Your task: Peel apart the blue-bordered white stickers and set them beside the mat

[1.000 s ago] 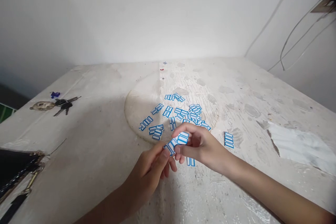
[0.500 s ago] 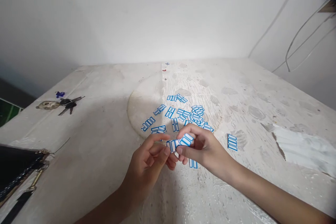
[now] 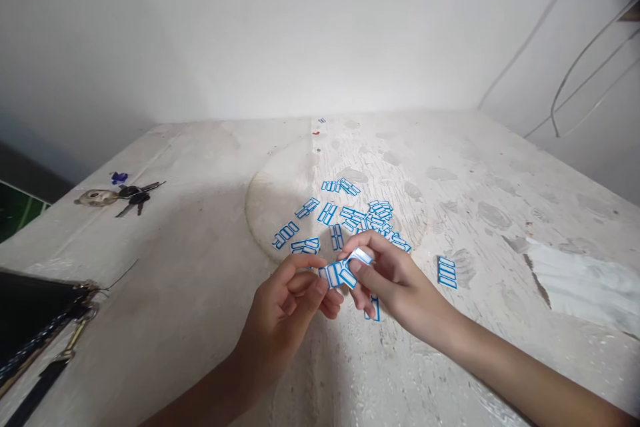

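Between my fingertips are small flat white pieces with blue-outlined bars, perhaps paper or plastic cut-outs. My left hand (image 3: 290, 310) pinches the left end of one blue-and-white piece (image 3: 330, 275) between thumb and fingers. With its thumb and forefinger, my right hand (image 3: 387, 273) grips another blue-and-white piece (image 3: 361, 256), tilted and overlapping the first. Whether the two are joined, I cannot tell. Just beyond my hands lies a loose heap of similar pieces (image 3: 377, 217), partly hidden by the right hand. One more piece (image 3: 375, 308) shows beneath the right fingers.
A single piece (image 3: 447, 272) lies right of my right hand. White crumpled paper or cloth (image 3: 585, 287) is at the right. Keys (image 3: 136, 195) rest at the left, above a black pouch (image 3: 35, 320) with a strap and clip. A wall (image 3: 320, 27) rises behind the table.
My right hand has turned its piece and brought it over the left one, so they overlap more. The left hand keeps its pinch. The whole view has shifted slightly.
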{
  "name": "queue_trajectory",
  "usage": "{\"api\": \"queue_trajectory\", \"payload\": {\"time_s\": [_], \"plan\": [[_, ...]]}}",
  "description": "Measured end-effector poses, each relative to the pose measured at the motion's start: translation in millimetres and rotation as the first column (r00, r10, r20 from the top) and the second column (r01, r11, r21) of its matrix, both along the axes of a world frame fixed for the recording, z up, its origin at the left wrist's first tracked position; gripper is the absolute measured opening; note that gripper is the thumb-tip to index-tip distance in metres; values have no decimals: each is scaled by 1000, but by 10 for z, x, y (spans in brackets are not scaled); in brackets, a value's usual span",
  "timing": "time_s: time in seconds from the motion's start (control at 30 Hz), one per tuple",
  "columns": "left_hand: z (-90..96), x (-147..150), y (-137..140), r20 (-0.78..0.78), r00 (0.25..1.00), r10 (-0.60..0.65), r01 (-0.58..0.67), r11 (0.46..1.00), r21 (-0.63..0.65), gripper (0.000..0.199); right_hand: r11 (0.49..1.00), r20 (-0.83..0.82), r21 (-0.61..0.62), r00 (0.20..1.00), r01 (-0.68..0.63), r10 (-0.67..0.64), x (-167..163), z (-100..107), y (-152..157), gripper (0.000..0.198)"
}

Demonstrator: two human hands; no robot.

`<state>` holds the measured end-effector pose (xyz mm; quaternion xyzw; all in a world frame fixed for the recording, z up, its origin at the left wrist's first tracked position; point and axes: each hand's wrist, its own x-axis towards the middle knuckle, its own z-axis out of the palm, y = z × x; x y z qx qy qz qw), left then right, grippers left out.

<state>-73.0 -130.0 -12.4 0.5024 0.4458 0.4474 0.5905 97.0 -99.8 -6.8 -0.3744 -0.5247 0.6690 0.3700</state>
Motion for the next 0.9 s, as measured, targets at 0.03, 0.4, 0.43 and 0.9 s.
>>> {"api": "queue_trajectory", "payload": {"time_s": [0.03,0.4,0.43,0.9], "plan": [[-3,0,0,-5,1000,3,-3,1000,2,13,1000,5,4,1000,19,-19,0,-2,-3,12],[-22,28,0,-25,999,20,-19,999,45,12,990,-103,-79,986,121,-129,-9,-22,-24,22],[-25,28,-8,-29,999,18,-17,999,47,12,984,-117,-103,981,143,-155,-13,-25,-17,23],[-35,23,-9,-63,997,42,-35,994,107,11,983,-121,-154,985,100,-119,10,-29,8,25]]}}
